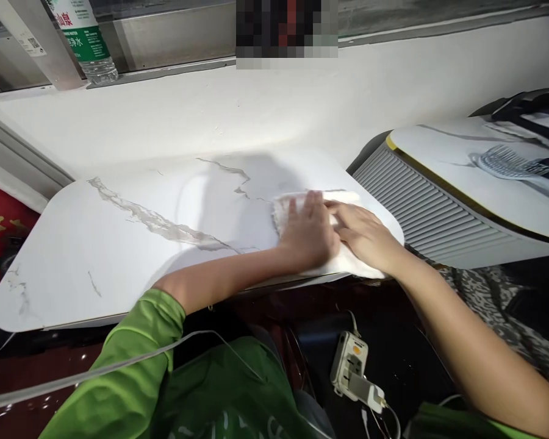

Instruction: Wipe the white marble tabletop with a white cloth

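Observation:
A white cloth [343, 201] lies near the right end of a white marble-patterned tabletop [119, 244]. My left hand [307, 231] lies flat on the cloth with its fingers stretched out. My right hand [363, 235] rests on the cloth just to the right, fingers extended and touching the left hand. Both hands press the cloth against the table. Green sleeves cover my upper arms.
A water bottle [85, 36] stands on the window ledge at the back left. A ribbed grey unit [421, 207] with a marble top [462, 164] carries a comb [507, 163] at the right. A power strip [351, 366] lies on the dark floor below.

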A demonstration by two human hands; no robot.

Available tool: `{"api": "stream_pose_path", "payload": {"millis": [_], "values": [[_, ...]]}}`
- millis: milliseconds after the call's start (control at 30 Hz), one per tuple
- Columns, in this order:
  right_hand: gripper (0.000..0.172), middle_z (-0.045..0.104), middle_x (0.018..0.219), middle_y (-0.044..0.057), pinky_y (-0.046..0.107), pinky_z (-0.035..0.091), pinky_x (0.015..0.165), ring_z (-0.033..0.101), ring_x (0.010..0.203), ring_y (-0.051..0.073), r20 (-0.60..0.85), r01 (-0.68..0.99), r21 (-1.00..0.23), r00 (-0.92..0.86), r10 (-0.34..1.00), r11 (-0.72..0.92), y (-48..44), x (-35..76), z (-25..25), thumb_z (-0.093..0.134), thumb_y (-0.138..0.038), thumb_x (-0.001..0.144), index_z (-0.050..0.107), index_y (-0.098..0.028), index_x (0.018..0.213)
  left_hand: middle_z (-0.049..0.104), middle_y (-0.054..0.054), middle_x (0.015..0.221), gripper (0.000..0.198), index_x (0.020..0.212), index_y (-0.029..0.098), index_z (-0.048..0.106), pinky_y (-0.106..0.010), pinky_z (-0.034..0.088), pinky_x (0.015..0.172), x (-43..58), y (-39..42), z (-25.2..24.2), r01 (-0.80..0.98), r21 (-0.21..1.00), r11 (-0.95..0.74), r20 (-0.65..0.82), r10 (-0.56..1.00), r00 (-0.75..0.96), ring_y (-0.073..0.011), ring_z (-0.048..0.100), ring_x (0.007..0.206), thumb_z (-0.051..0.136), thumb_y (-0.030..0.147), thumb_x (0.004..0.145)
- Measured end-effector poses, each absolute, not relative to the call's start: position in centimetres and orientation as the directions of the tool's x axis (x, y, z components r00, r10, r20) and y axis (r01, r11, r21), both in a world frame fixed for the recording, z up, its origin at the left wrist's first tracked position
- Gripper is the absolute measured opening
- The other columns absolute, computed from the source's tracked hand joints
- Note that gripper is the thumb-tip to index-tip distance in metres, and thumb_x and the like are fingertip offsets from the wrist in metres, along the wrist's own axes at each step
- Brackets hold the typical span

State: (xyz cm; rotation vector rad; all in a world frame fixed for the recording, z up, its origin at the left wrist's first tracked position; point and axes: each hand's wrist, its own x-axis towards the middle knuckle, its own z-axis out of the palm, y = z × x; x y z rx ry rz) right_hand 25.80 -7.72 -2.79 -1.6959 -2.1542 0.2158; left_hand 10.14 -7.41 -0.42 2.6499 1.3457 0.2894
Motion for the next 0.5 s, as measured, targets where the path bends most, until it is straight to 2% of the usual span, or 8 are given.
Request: {"api": "stream_pose_path", "payload": {"millis": [133, 300, 400, 500], "values": [[0.045, 0.060, 0.140, 0.003, 0.060, 0.041, 0.111, 0.054, 0.131, 0.030, 0.264, 0.915, -0.349, -0.114, 0.958, 0.205, -9.3, 28.6, -3.2, 0.039, -0.022, 0.078, 0.058, -0.034, 0.117, 0.035, -0.023, 0.159, 0.059, 0.148, -0.004, 0.041, -0.051, 0.018, 0.127, 13.0, -8.4, -0.7, 0.765, 0.194, -0.614, 0.181, 0.789, 0.588, -0.0321, 0.026, 0.152, 0.037, 0.023, 0.095], [0.042, 0.062, 0.138, 0.005, 0.059, 0.041, 0.110, 0.056, 0.129, 0.032, 0.281, 0.901, -0.347, -0.164, 0.946, 0.259, -7.2, 28.8, -2.7, 0.038, -0.022, 0.080, 0.060, -0.029, 0.115, 0.042, -0.023, 0.155, 0.058, 0.146, -0.002, 0.044, -0.055, 0.022, 0.124, 13.8, -6.2, -1.6, 0.764, 0.219, -0.606, 0.218, 0.794, 0.567, -0.0337, 0.034, 0.148, 0.039, 0.022, 0.094], [0.042, 0.063, 0.137, 0.007, 0.060, 0.042, 0.109, 0.057, 0.128, 0.033, 0.306, 0.886, -0.352, -0.196, 0.932, 0.302, -4.3, 28.6, -2.5, 0.039, -0.019, 0.079, 0.061, -0.028, 0.114, 0.040, -0.022, 0.157, 0.058, 0.148, 0.000, 0.042, -0.054, 0.020, 0.124, 14.0, -3.5, -1.8, 0.780, 0.243, -0.577, 0.193, 0.816, 0.544, -0.0332, 0.033, 0.149, 0.038, 0.022, 0.094], [0.043, 0.065, 0.135, 0.008, 0.063, 0.041, 0.108, 0.057, 0.127, 0.034, 0.322, 0.884, -0.345, -0.203, 0.925, 0.314, -0.3, 28.4, -2.6, 0.040, -0.020, 0.079, 0.061, -0.026, 0.116, 0.036, -0.021, 0.160, 0.059, 0.150, -0.001, 0.036, -0.049, 0.016, 0.126, 14.1, -0.1, -1.4, 0.808, 0.246, -0.535, 0.121, 0.844, 0.522, -0.0305, 0.028, 0.151, 0.034, 0.022, 0.096]]}}
